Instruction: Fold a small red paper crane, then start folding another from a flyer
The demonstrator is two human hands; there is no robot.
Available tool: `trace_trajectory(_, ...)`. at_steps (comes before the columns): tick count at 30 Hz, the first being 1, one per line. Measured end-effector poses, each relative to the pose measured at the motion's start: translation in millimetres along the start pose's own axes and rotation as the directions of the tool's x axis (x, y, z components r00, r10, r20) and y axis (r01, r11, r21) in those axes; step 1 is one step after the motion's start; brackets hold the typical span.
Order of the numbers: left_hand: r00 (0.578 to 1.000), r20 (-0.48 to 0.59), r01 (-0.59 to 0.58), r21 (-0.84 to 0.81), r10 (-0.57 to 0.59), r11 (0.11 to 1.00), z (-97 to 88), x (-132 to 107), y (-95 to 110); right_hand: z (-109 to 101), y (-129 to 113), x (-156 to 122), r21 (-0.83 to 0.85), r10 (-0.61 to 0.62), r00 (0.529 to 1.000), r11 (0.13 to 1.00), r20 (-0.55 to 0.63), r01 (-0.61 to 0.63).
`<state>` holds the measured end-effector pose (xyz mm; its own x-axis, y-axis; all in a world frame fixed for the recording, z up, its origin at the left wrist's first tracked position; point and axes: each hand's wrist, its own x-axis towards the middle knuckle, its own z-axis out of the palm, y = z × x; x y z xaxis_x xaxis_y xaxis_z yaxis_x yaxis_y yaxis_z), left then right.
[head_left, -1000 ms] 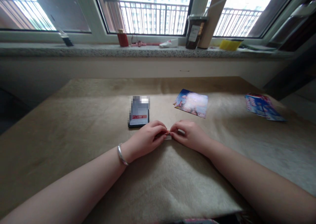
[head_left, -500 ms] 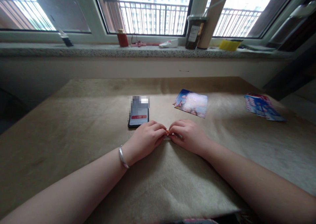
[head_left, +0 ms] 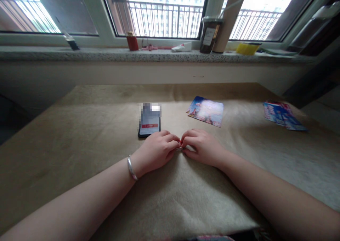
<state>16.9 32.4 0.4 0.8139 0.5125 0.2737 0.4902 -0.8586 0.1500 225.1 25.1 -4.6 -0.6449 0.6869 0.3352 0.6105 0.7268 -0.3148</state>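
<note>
My left hand [head_left: 156, 150] and my right hand [head_left: 203, 146] meet fingertip to fingertip on the beige felt cover [head_left: 79, 138] in the middle of the table. Both hands are closed in a pinch on a small folded piece of paper [head_left: 181, 144], of which only a red and white sliver shows between the fingers. A silver bangle [head_left: 131, 167] sits on my left wrist. A black phone [head_left: 149, 121] with its screen lit lies just beyond my left hand.
A colourful printed card [head_left: 206, 110] lies past my right hand, another printed sheet [head_left: 283, 115] at the far right. The stone windowsill [head_left: 106, 54] carries a red cup [head_left: 132, 41], a dark jar [head_left: 209, 34], a yellow box [head_left: 248, 48] and small items.
The two hands have drawn closer together over the small paper, and less of its white part shows now. Arms and other objects have stayed in place.
</note>
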Motion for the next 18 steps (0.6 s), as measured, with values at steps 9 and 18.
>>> trace_trajectory(9, 1.000, -0.003, 0.030, -0.022, -0.030, 0.999, -2.6, -0.1, 3.0, -2.5, -2.0, 0.3, -0.071, 0.008, 0.999, 0.997, 0.045, -0.005)
trace_trajectory(18, 0.999, -0.032, 0.042, -0.014, -0.042, 0.999, -1.6, 2.2, 2.9, -1.9, -4.1, -0.1, -0.142, 0.029, 1.000, 0.989, -0.007, -0.030)
